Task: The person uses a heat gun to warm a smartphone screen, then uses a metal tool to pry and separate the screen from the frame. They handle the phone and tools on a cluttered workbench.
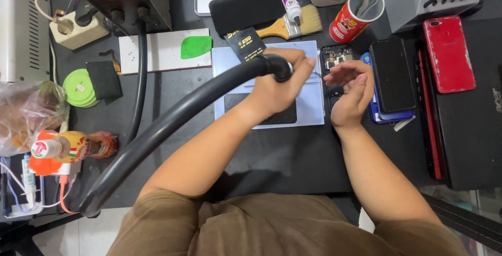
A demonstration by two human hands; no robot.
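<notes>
From the head view, the left hand [277, 86] grips the hot-air nozzle [280, 67] with its thick black hose [172, 122], aimed at the opened phone [336, 60] just under the right hand [351, 91], whose fingers are loosely curled and hold nothing I can see. The phone's back is already off; the inside work looks unfinished. Other phones [392, 75] lie right of the right hand on the tabletop [293, 156], and the hose crosses the left forearm.

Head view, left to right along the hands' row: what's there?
Green round discs → thick black hose → left hand → right hand → black-screened phone → red phone
</notes>
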